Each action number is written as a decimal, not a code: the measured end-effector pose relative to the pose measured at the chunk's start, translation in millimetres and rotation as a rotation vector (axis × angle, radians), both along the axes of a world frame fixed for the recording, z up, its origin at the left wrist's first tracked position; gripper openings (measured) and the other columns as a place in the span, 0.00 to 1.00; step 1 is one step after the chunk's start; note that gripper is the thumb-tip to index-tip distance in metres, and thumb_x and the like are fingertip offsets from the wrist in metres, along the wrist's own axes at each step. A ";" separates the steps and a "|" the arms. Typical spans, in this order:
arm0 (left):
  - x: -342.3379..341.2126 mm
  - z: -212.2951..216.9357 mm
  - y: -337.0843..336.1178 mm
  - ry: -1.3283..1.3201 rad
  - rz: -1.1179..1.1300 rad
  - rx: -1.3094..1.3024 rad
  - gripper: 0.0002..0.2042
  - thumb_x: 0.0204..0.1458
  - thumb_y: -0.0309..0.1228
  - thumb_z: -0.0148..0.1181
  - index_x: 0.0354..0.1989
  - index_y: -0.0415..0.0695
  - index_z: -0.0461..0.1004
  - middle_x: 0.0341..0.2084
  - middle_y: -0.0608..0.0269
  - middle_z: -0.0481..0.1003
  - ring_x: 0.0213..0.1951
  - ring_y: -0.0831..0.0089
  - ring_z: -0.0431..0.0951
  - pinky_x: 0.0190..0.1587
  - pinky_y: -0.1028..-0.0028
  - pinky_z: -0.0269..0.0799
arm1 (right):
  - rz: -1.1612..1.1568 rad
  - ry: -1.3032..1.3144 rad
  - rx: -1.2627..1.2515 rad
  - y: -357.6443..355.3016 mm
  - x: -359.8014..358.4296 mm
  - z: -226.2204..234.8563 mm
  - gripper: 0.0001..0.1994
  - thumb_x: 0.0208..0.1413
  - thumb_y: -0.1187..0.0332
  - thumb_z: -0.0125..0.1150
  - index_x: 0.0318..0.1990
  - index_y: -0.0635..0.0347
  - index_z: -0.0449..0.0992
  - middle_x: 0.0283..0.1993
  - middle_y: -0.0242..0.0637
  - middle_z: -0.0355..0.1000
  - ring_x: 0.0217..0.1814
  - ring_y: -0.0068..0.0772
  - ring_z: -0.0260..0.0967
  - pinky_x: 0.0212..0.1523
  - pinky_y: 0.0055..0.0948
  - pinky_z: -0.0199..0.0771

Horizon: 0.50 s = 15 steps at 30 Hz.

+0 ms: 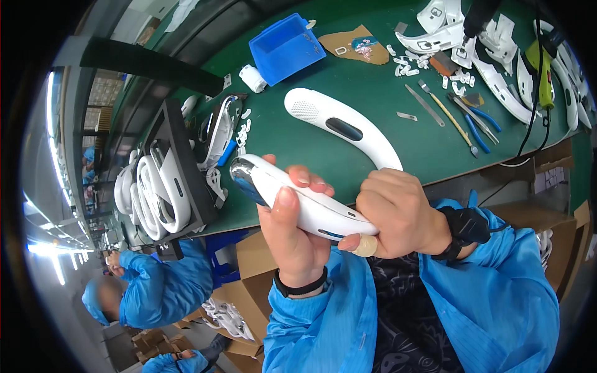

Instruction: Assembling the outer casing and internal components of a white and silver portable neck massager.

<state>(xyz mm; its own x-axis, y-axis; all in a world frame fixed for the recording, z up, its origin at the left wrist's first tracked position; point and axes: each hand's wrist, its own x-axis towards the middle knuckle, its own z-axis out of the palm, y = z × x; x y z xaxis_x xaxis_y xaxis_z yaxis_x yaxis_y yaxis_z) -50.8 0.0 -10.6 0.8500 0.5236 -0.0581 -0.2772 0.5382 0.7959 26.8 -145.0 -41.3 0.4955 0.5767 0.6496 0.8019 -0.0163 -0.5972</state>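
Note:
Both hands hold a curved white plastic housing [311, 208] with a shiny chrome-like cap at its left end, raised above the front edge of the bench. My left hand [292, 230] wraps round its middle, thumb on the near face and fingertips over the far side. At the right end, my right hand [398, 211] is closed on the housing, with a bandage-like wrap on the thumb. Just beyond lies another curved white housing [342, 127] with a dark oval window and a perforated end; its lower end is partly hidden behind my right hand.
Across the green bench [373, 93] are a blue bin [286, 48], a cardboard scrap [357, 46], blue-handled pliers [476, 121], a brush [449, 118] and a green power tool [546, 74]. White housings stand in a dark tray [186, 168] at left. A co-worker [165, 286] sits beyond it.

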 end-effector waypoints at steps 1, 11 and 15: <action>-0.8 -0.9 -0.5 -0.038 -0.003 -0.023 0.30 0.59 0.36 0.64 0.65 0.45 0.55 0.39 0.60 0.71 0.41 0.68 0.74 0.47 0.62 0.75 | 0.006 -0.009 -0.003 -1.1 -0.9 1.3 0.27 0.54 0.44 0.67 0.22 0.58 0.65 0.21 0.36 0.60 0.20 0.39 0.62 0.22 0.36 0.63; -7.0 -4.2 -17.9 -0.157 0.018 -0.027 0.30 0.59 0.33 0.63 0.66 0.48 0.55 0.37 0.62 0.71 0.39 0.68 0.73 0.47 0.63 0.73 | -0.069 0.087 0.116 7.6 -19.8 13.4 0.18 0.52 0.55 0.70 0.30 0.58 0.70 0.26 0.34 0.66 0.24 0.36 0.67 0.26 0.33 0.67; -6.2 -4.4 -19.5 -0.133 0.031 -0.040 0.30 0.58 0.34 0.64 0.66 0.49 0.55 0.36 0.63 0.71 0.38 0.69 0.73 0.45 0.63 0.73 | -0.016 0.064 0.105 6.4 -18.7 12.3 0.15 0.52 0.62 0.72 0.36 0.61 0.73 0.25 0.38 0.68 0.21 0.39 0.67 0.22 0.35 0.66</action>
<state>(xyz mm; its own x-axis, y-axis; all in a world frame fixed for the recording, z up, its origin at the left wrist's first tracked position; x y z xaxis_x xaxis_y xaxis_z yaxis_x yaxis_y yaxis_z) -57.0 -19.4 -14.9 0.8351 0.5491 0.0327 -0.3958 0.5585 0.7290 8.1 -138.7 -29.0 0.5466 0.4985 0.6729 0.7622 0.0368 -0.6463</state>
